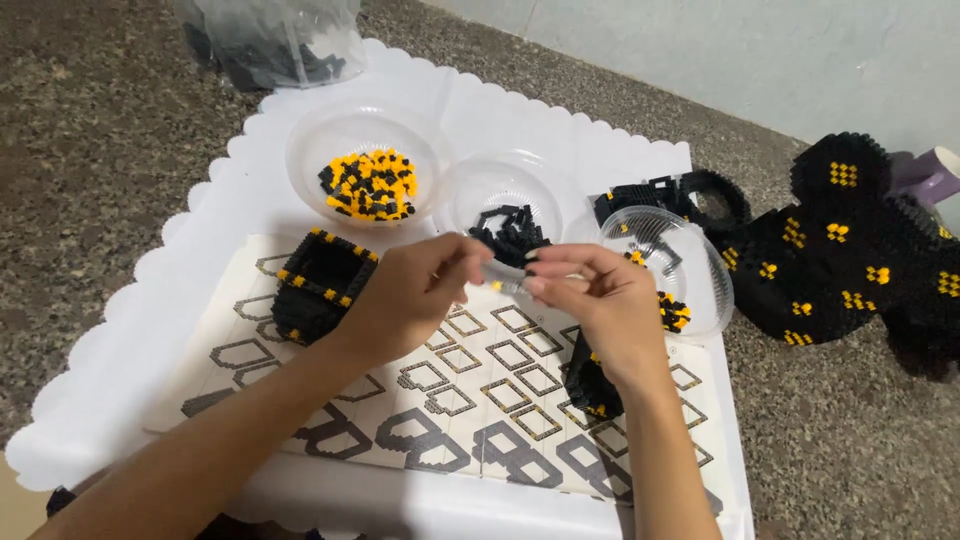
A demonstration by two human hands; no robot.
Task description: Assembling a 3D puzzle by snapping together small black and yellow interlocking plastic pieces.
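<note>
- Clear plastic bag [268, 38], one, top left on the speckled floor; upper part cut off by the frame edge, dark contents hard to make out.
- White scalloped mat [120, 330], one, under the work area; near corner cut off at the bottom edge.
- Instruction sheet [470, 400], one, printed with rows of grey outline diagrams; partly covered by both forearms.
- Clear bowls, three: the left bowl [300, 150] holds mixed yellow and black small bricks; the middle bowl [470, 185] holds black bricks only; the tilted bowl [700, 260] at right holds a few yellow and black ones.
- Square black brick frame [322, 280], one, with yellow studs on its rim, resting on the sheet just beside the left wrist.
- Left hand [405, 290], fingers drawn together to a pinch at the tips; anything gripped is too small to tell.
- Right hand [600, 295], thumb and forefinger closed in a pinch, tips meeting the left hand's over the near rim of the middle bowl; a tiny piece may sit between them, unclear.
- Small black build [592, 385], one, mostly hidden behind the right wrist.
- Large black brick model [850, 260], one, with yellow stud patches, on the floor at right; cut off by the frame edge.
- Purple object [930, 175], one, half hidden behind the model.
</note>
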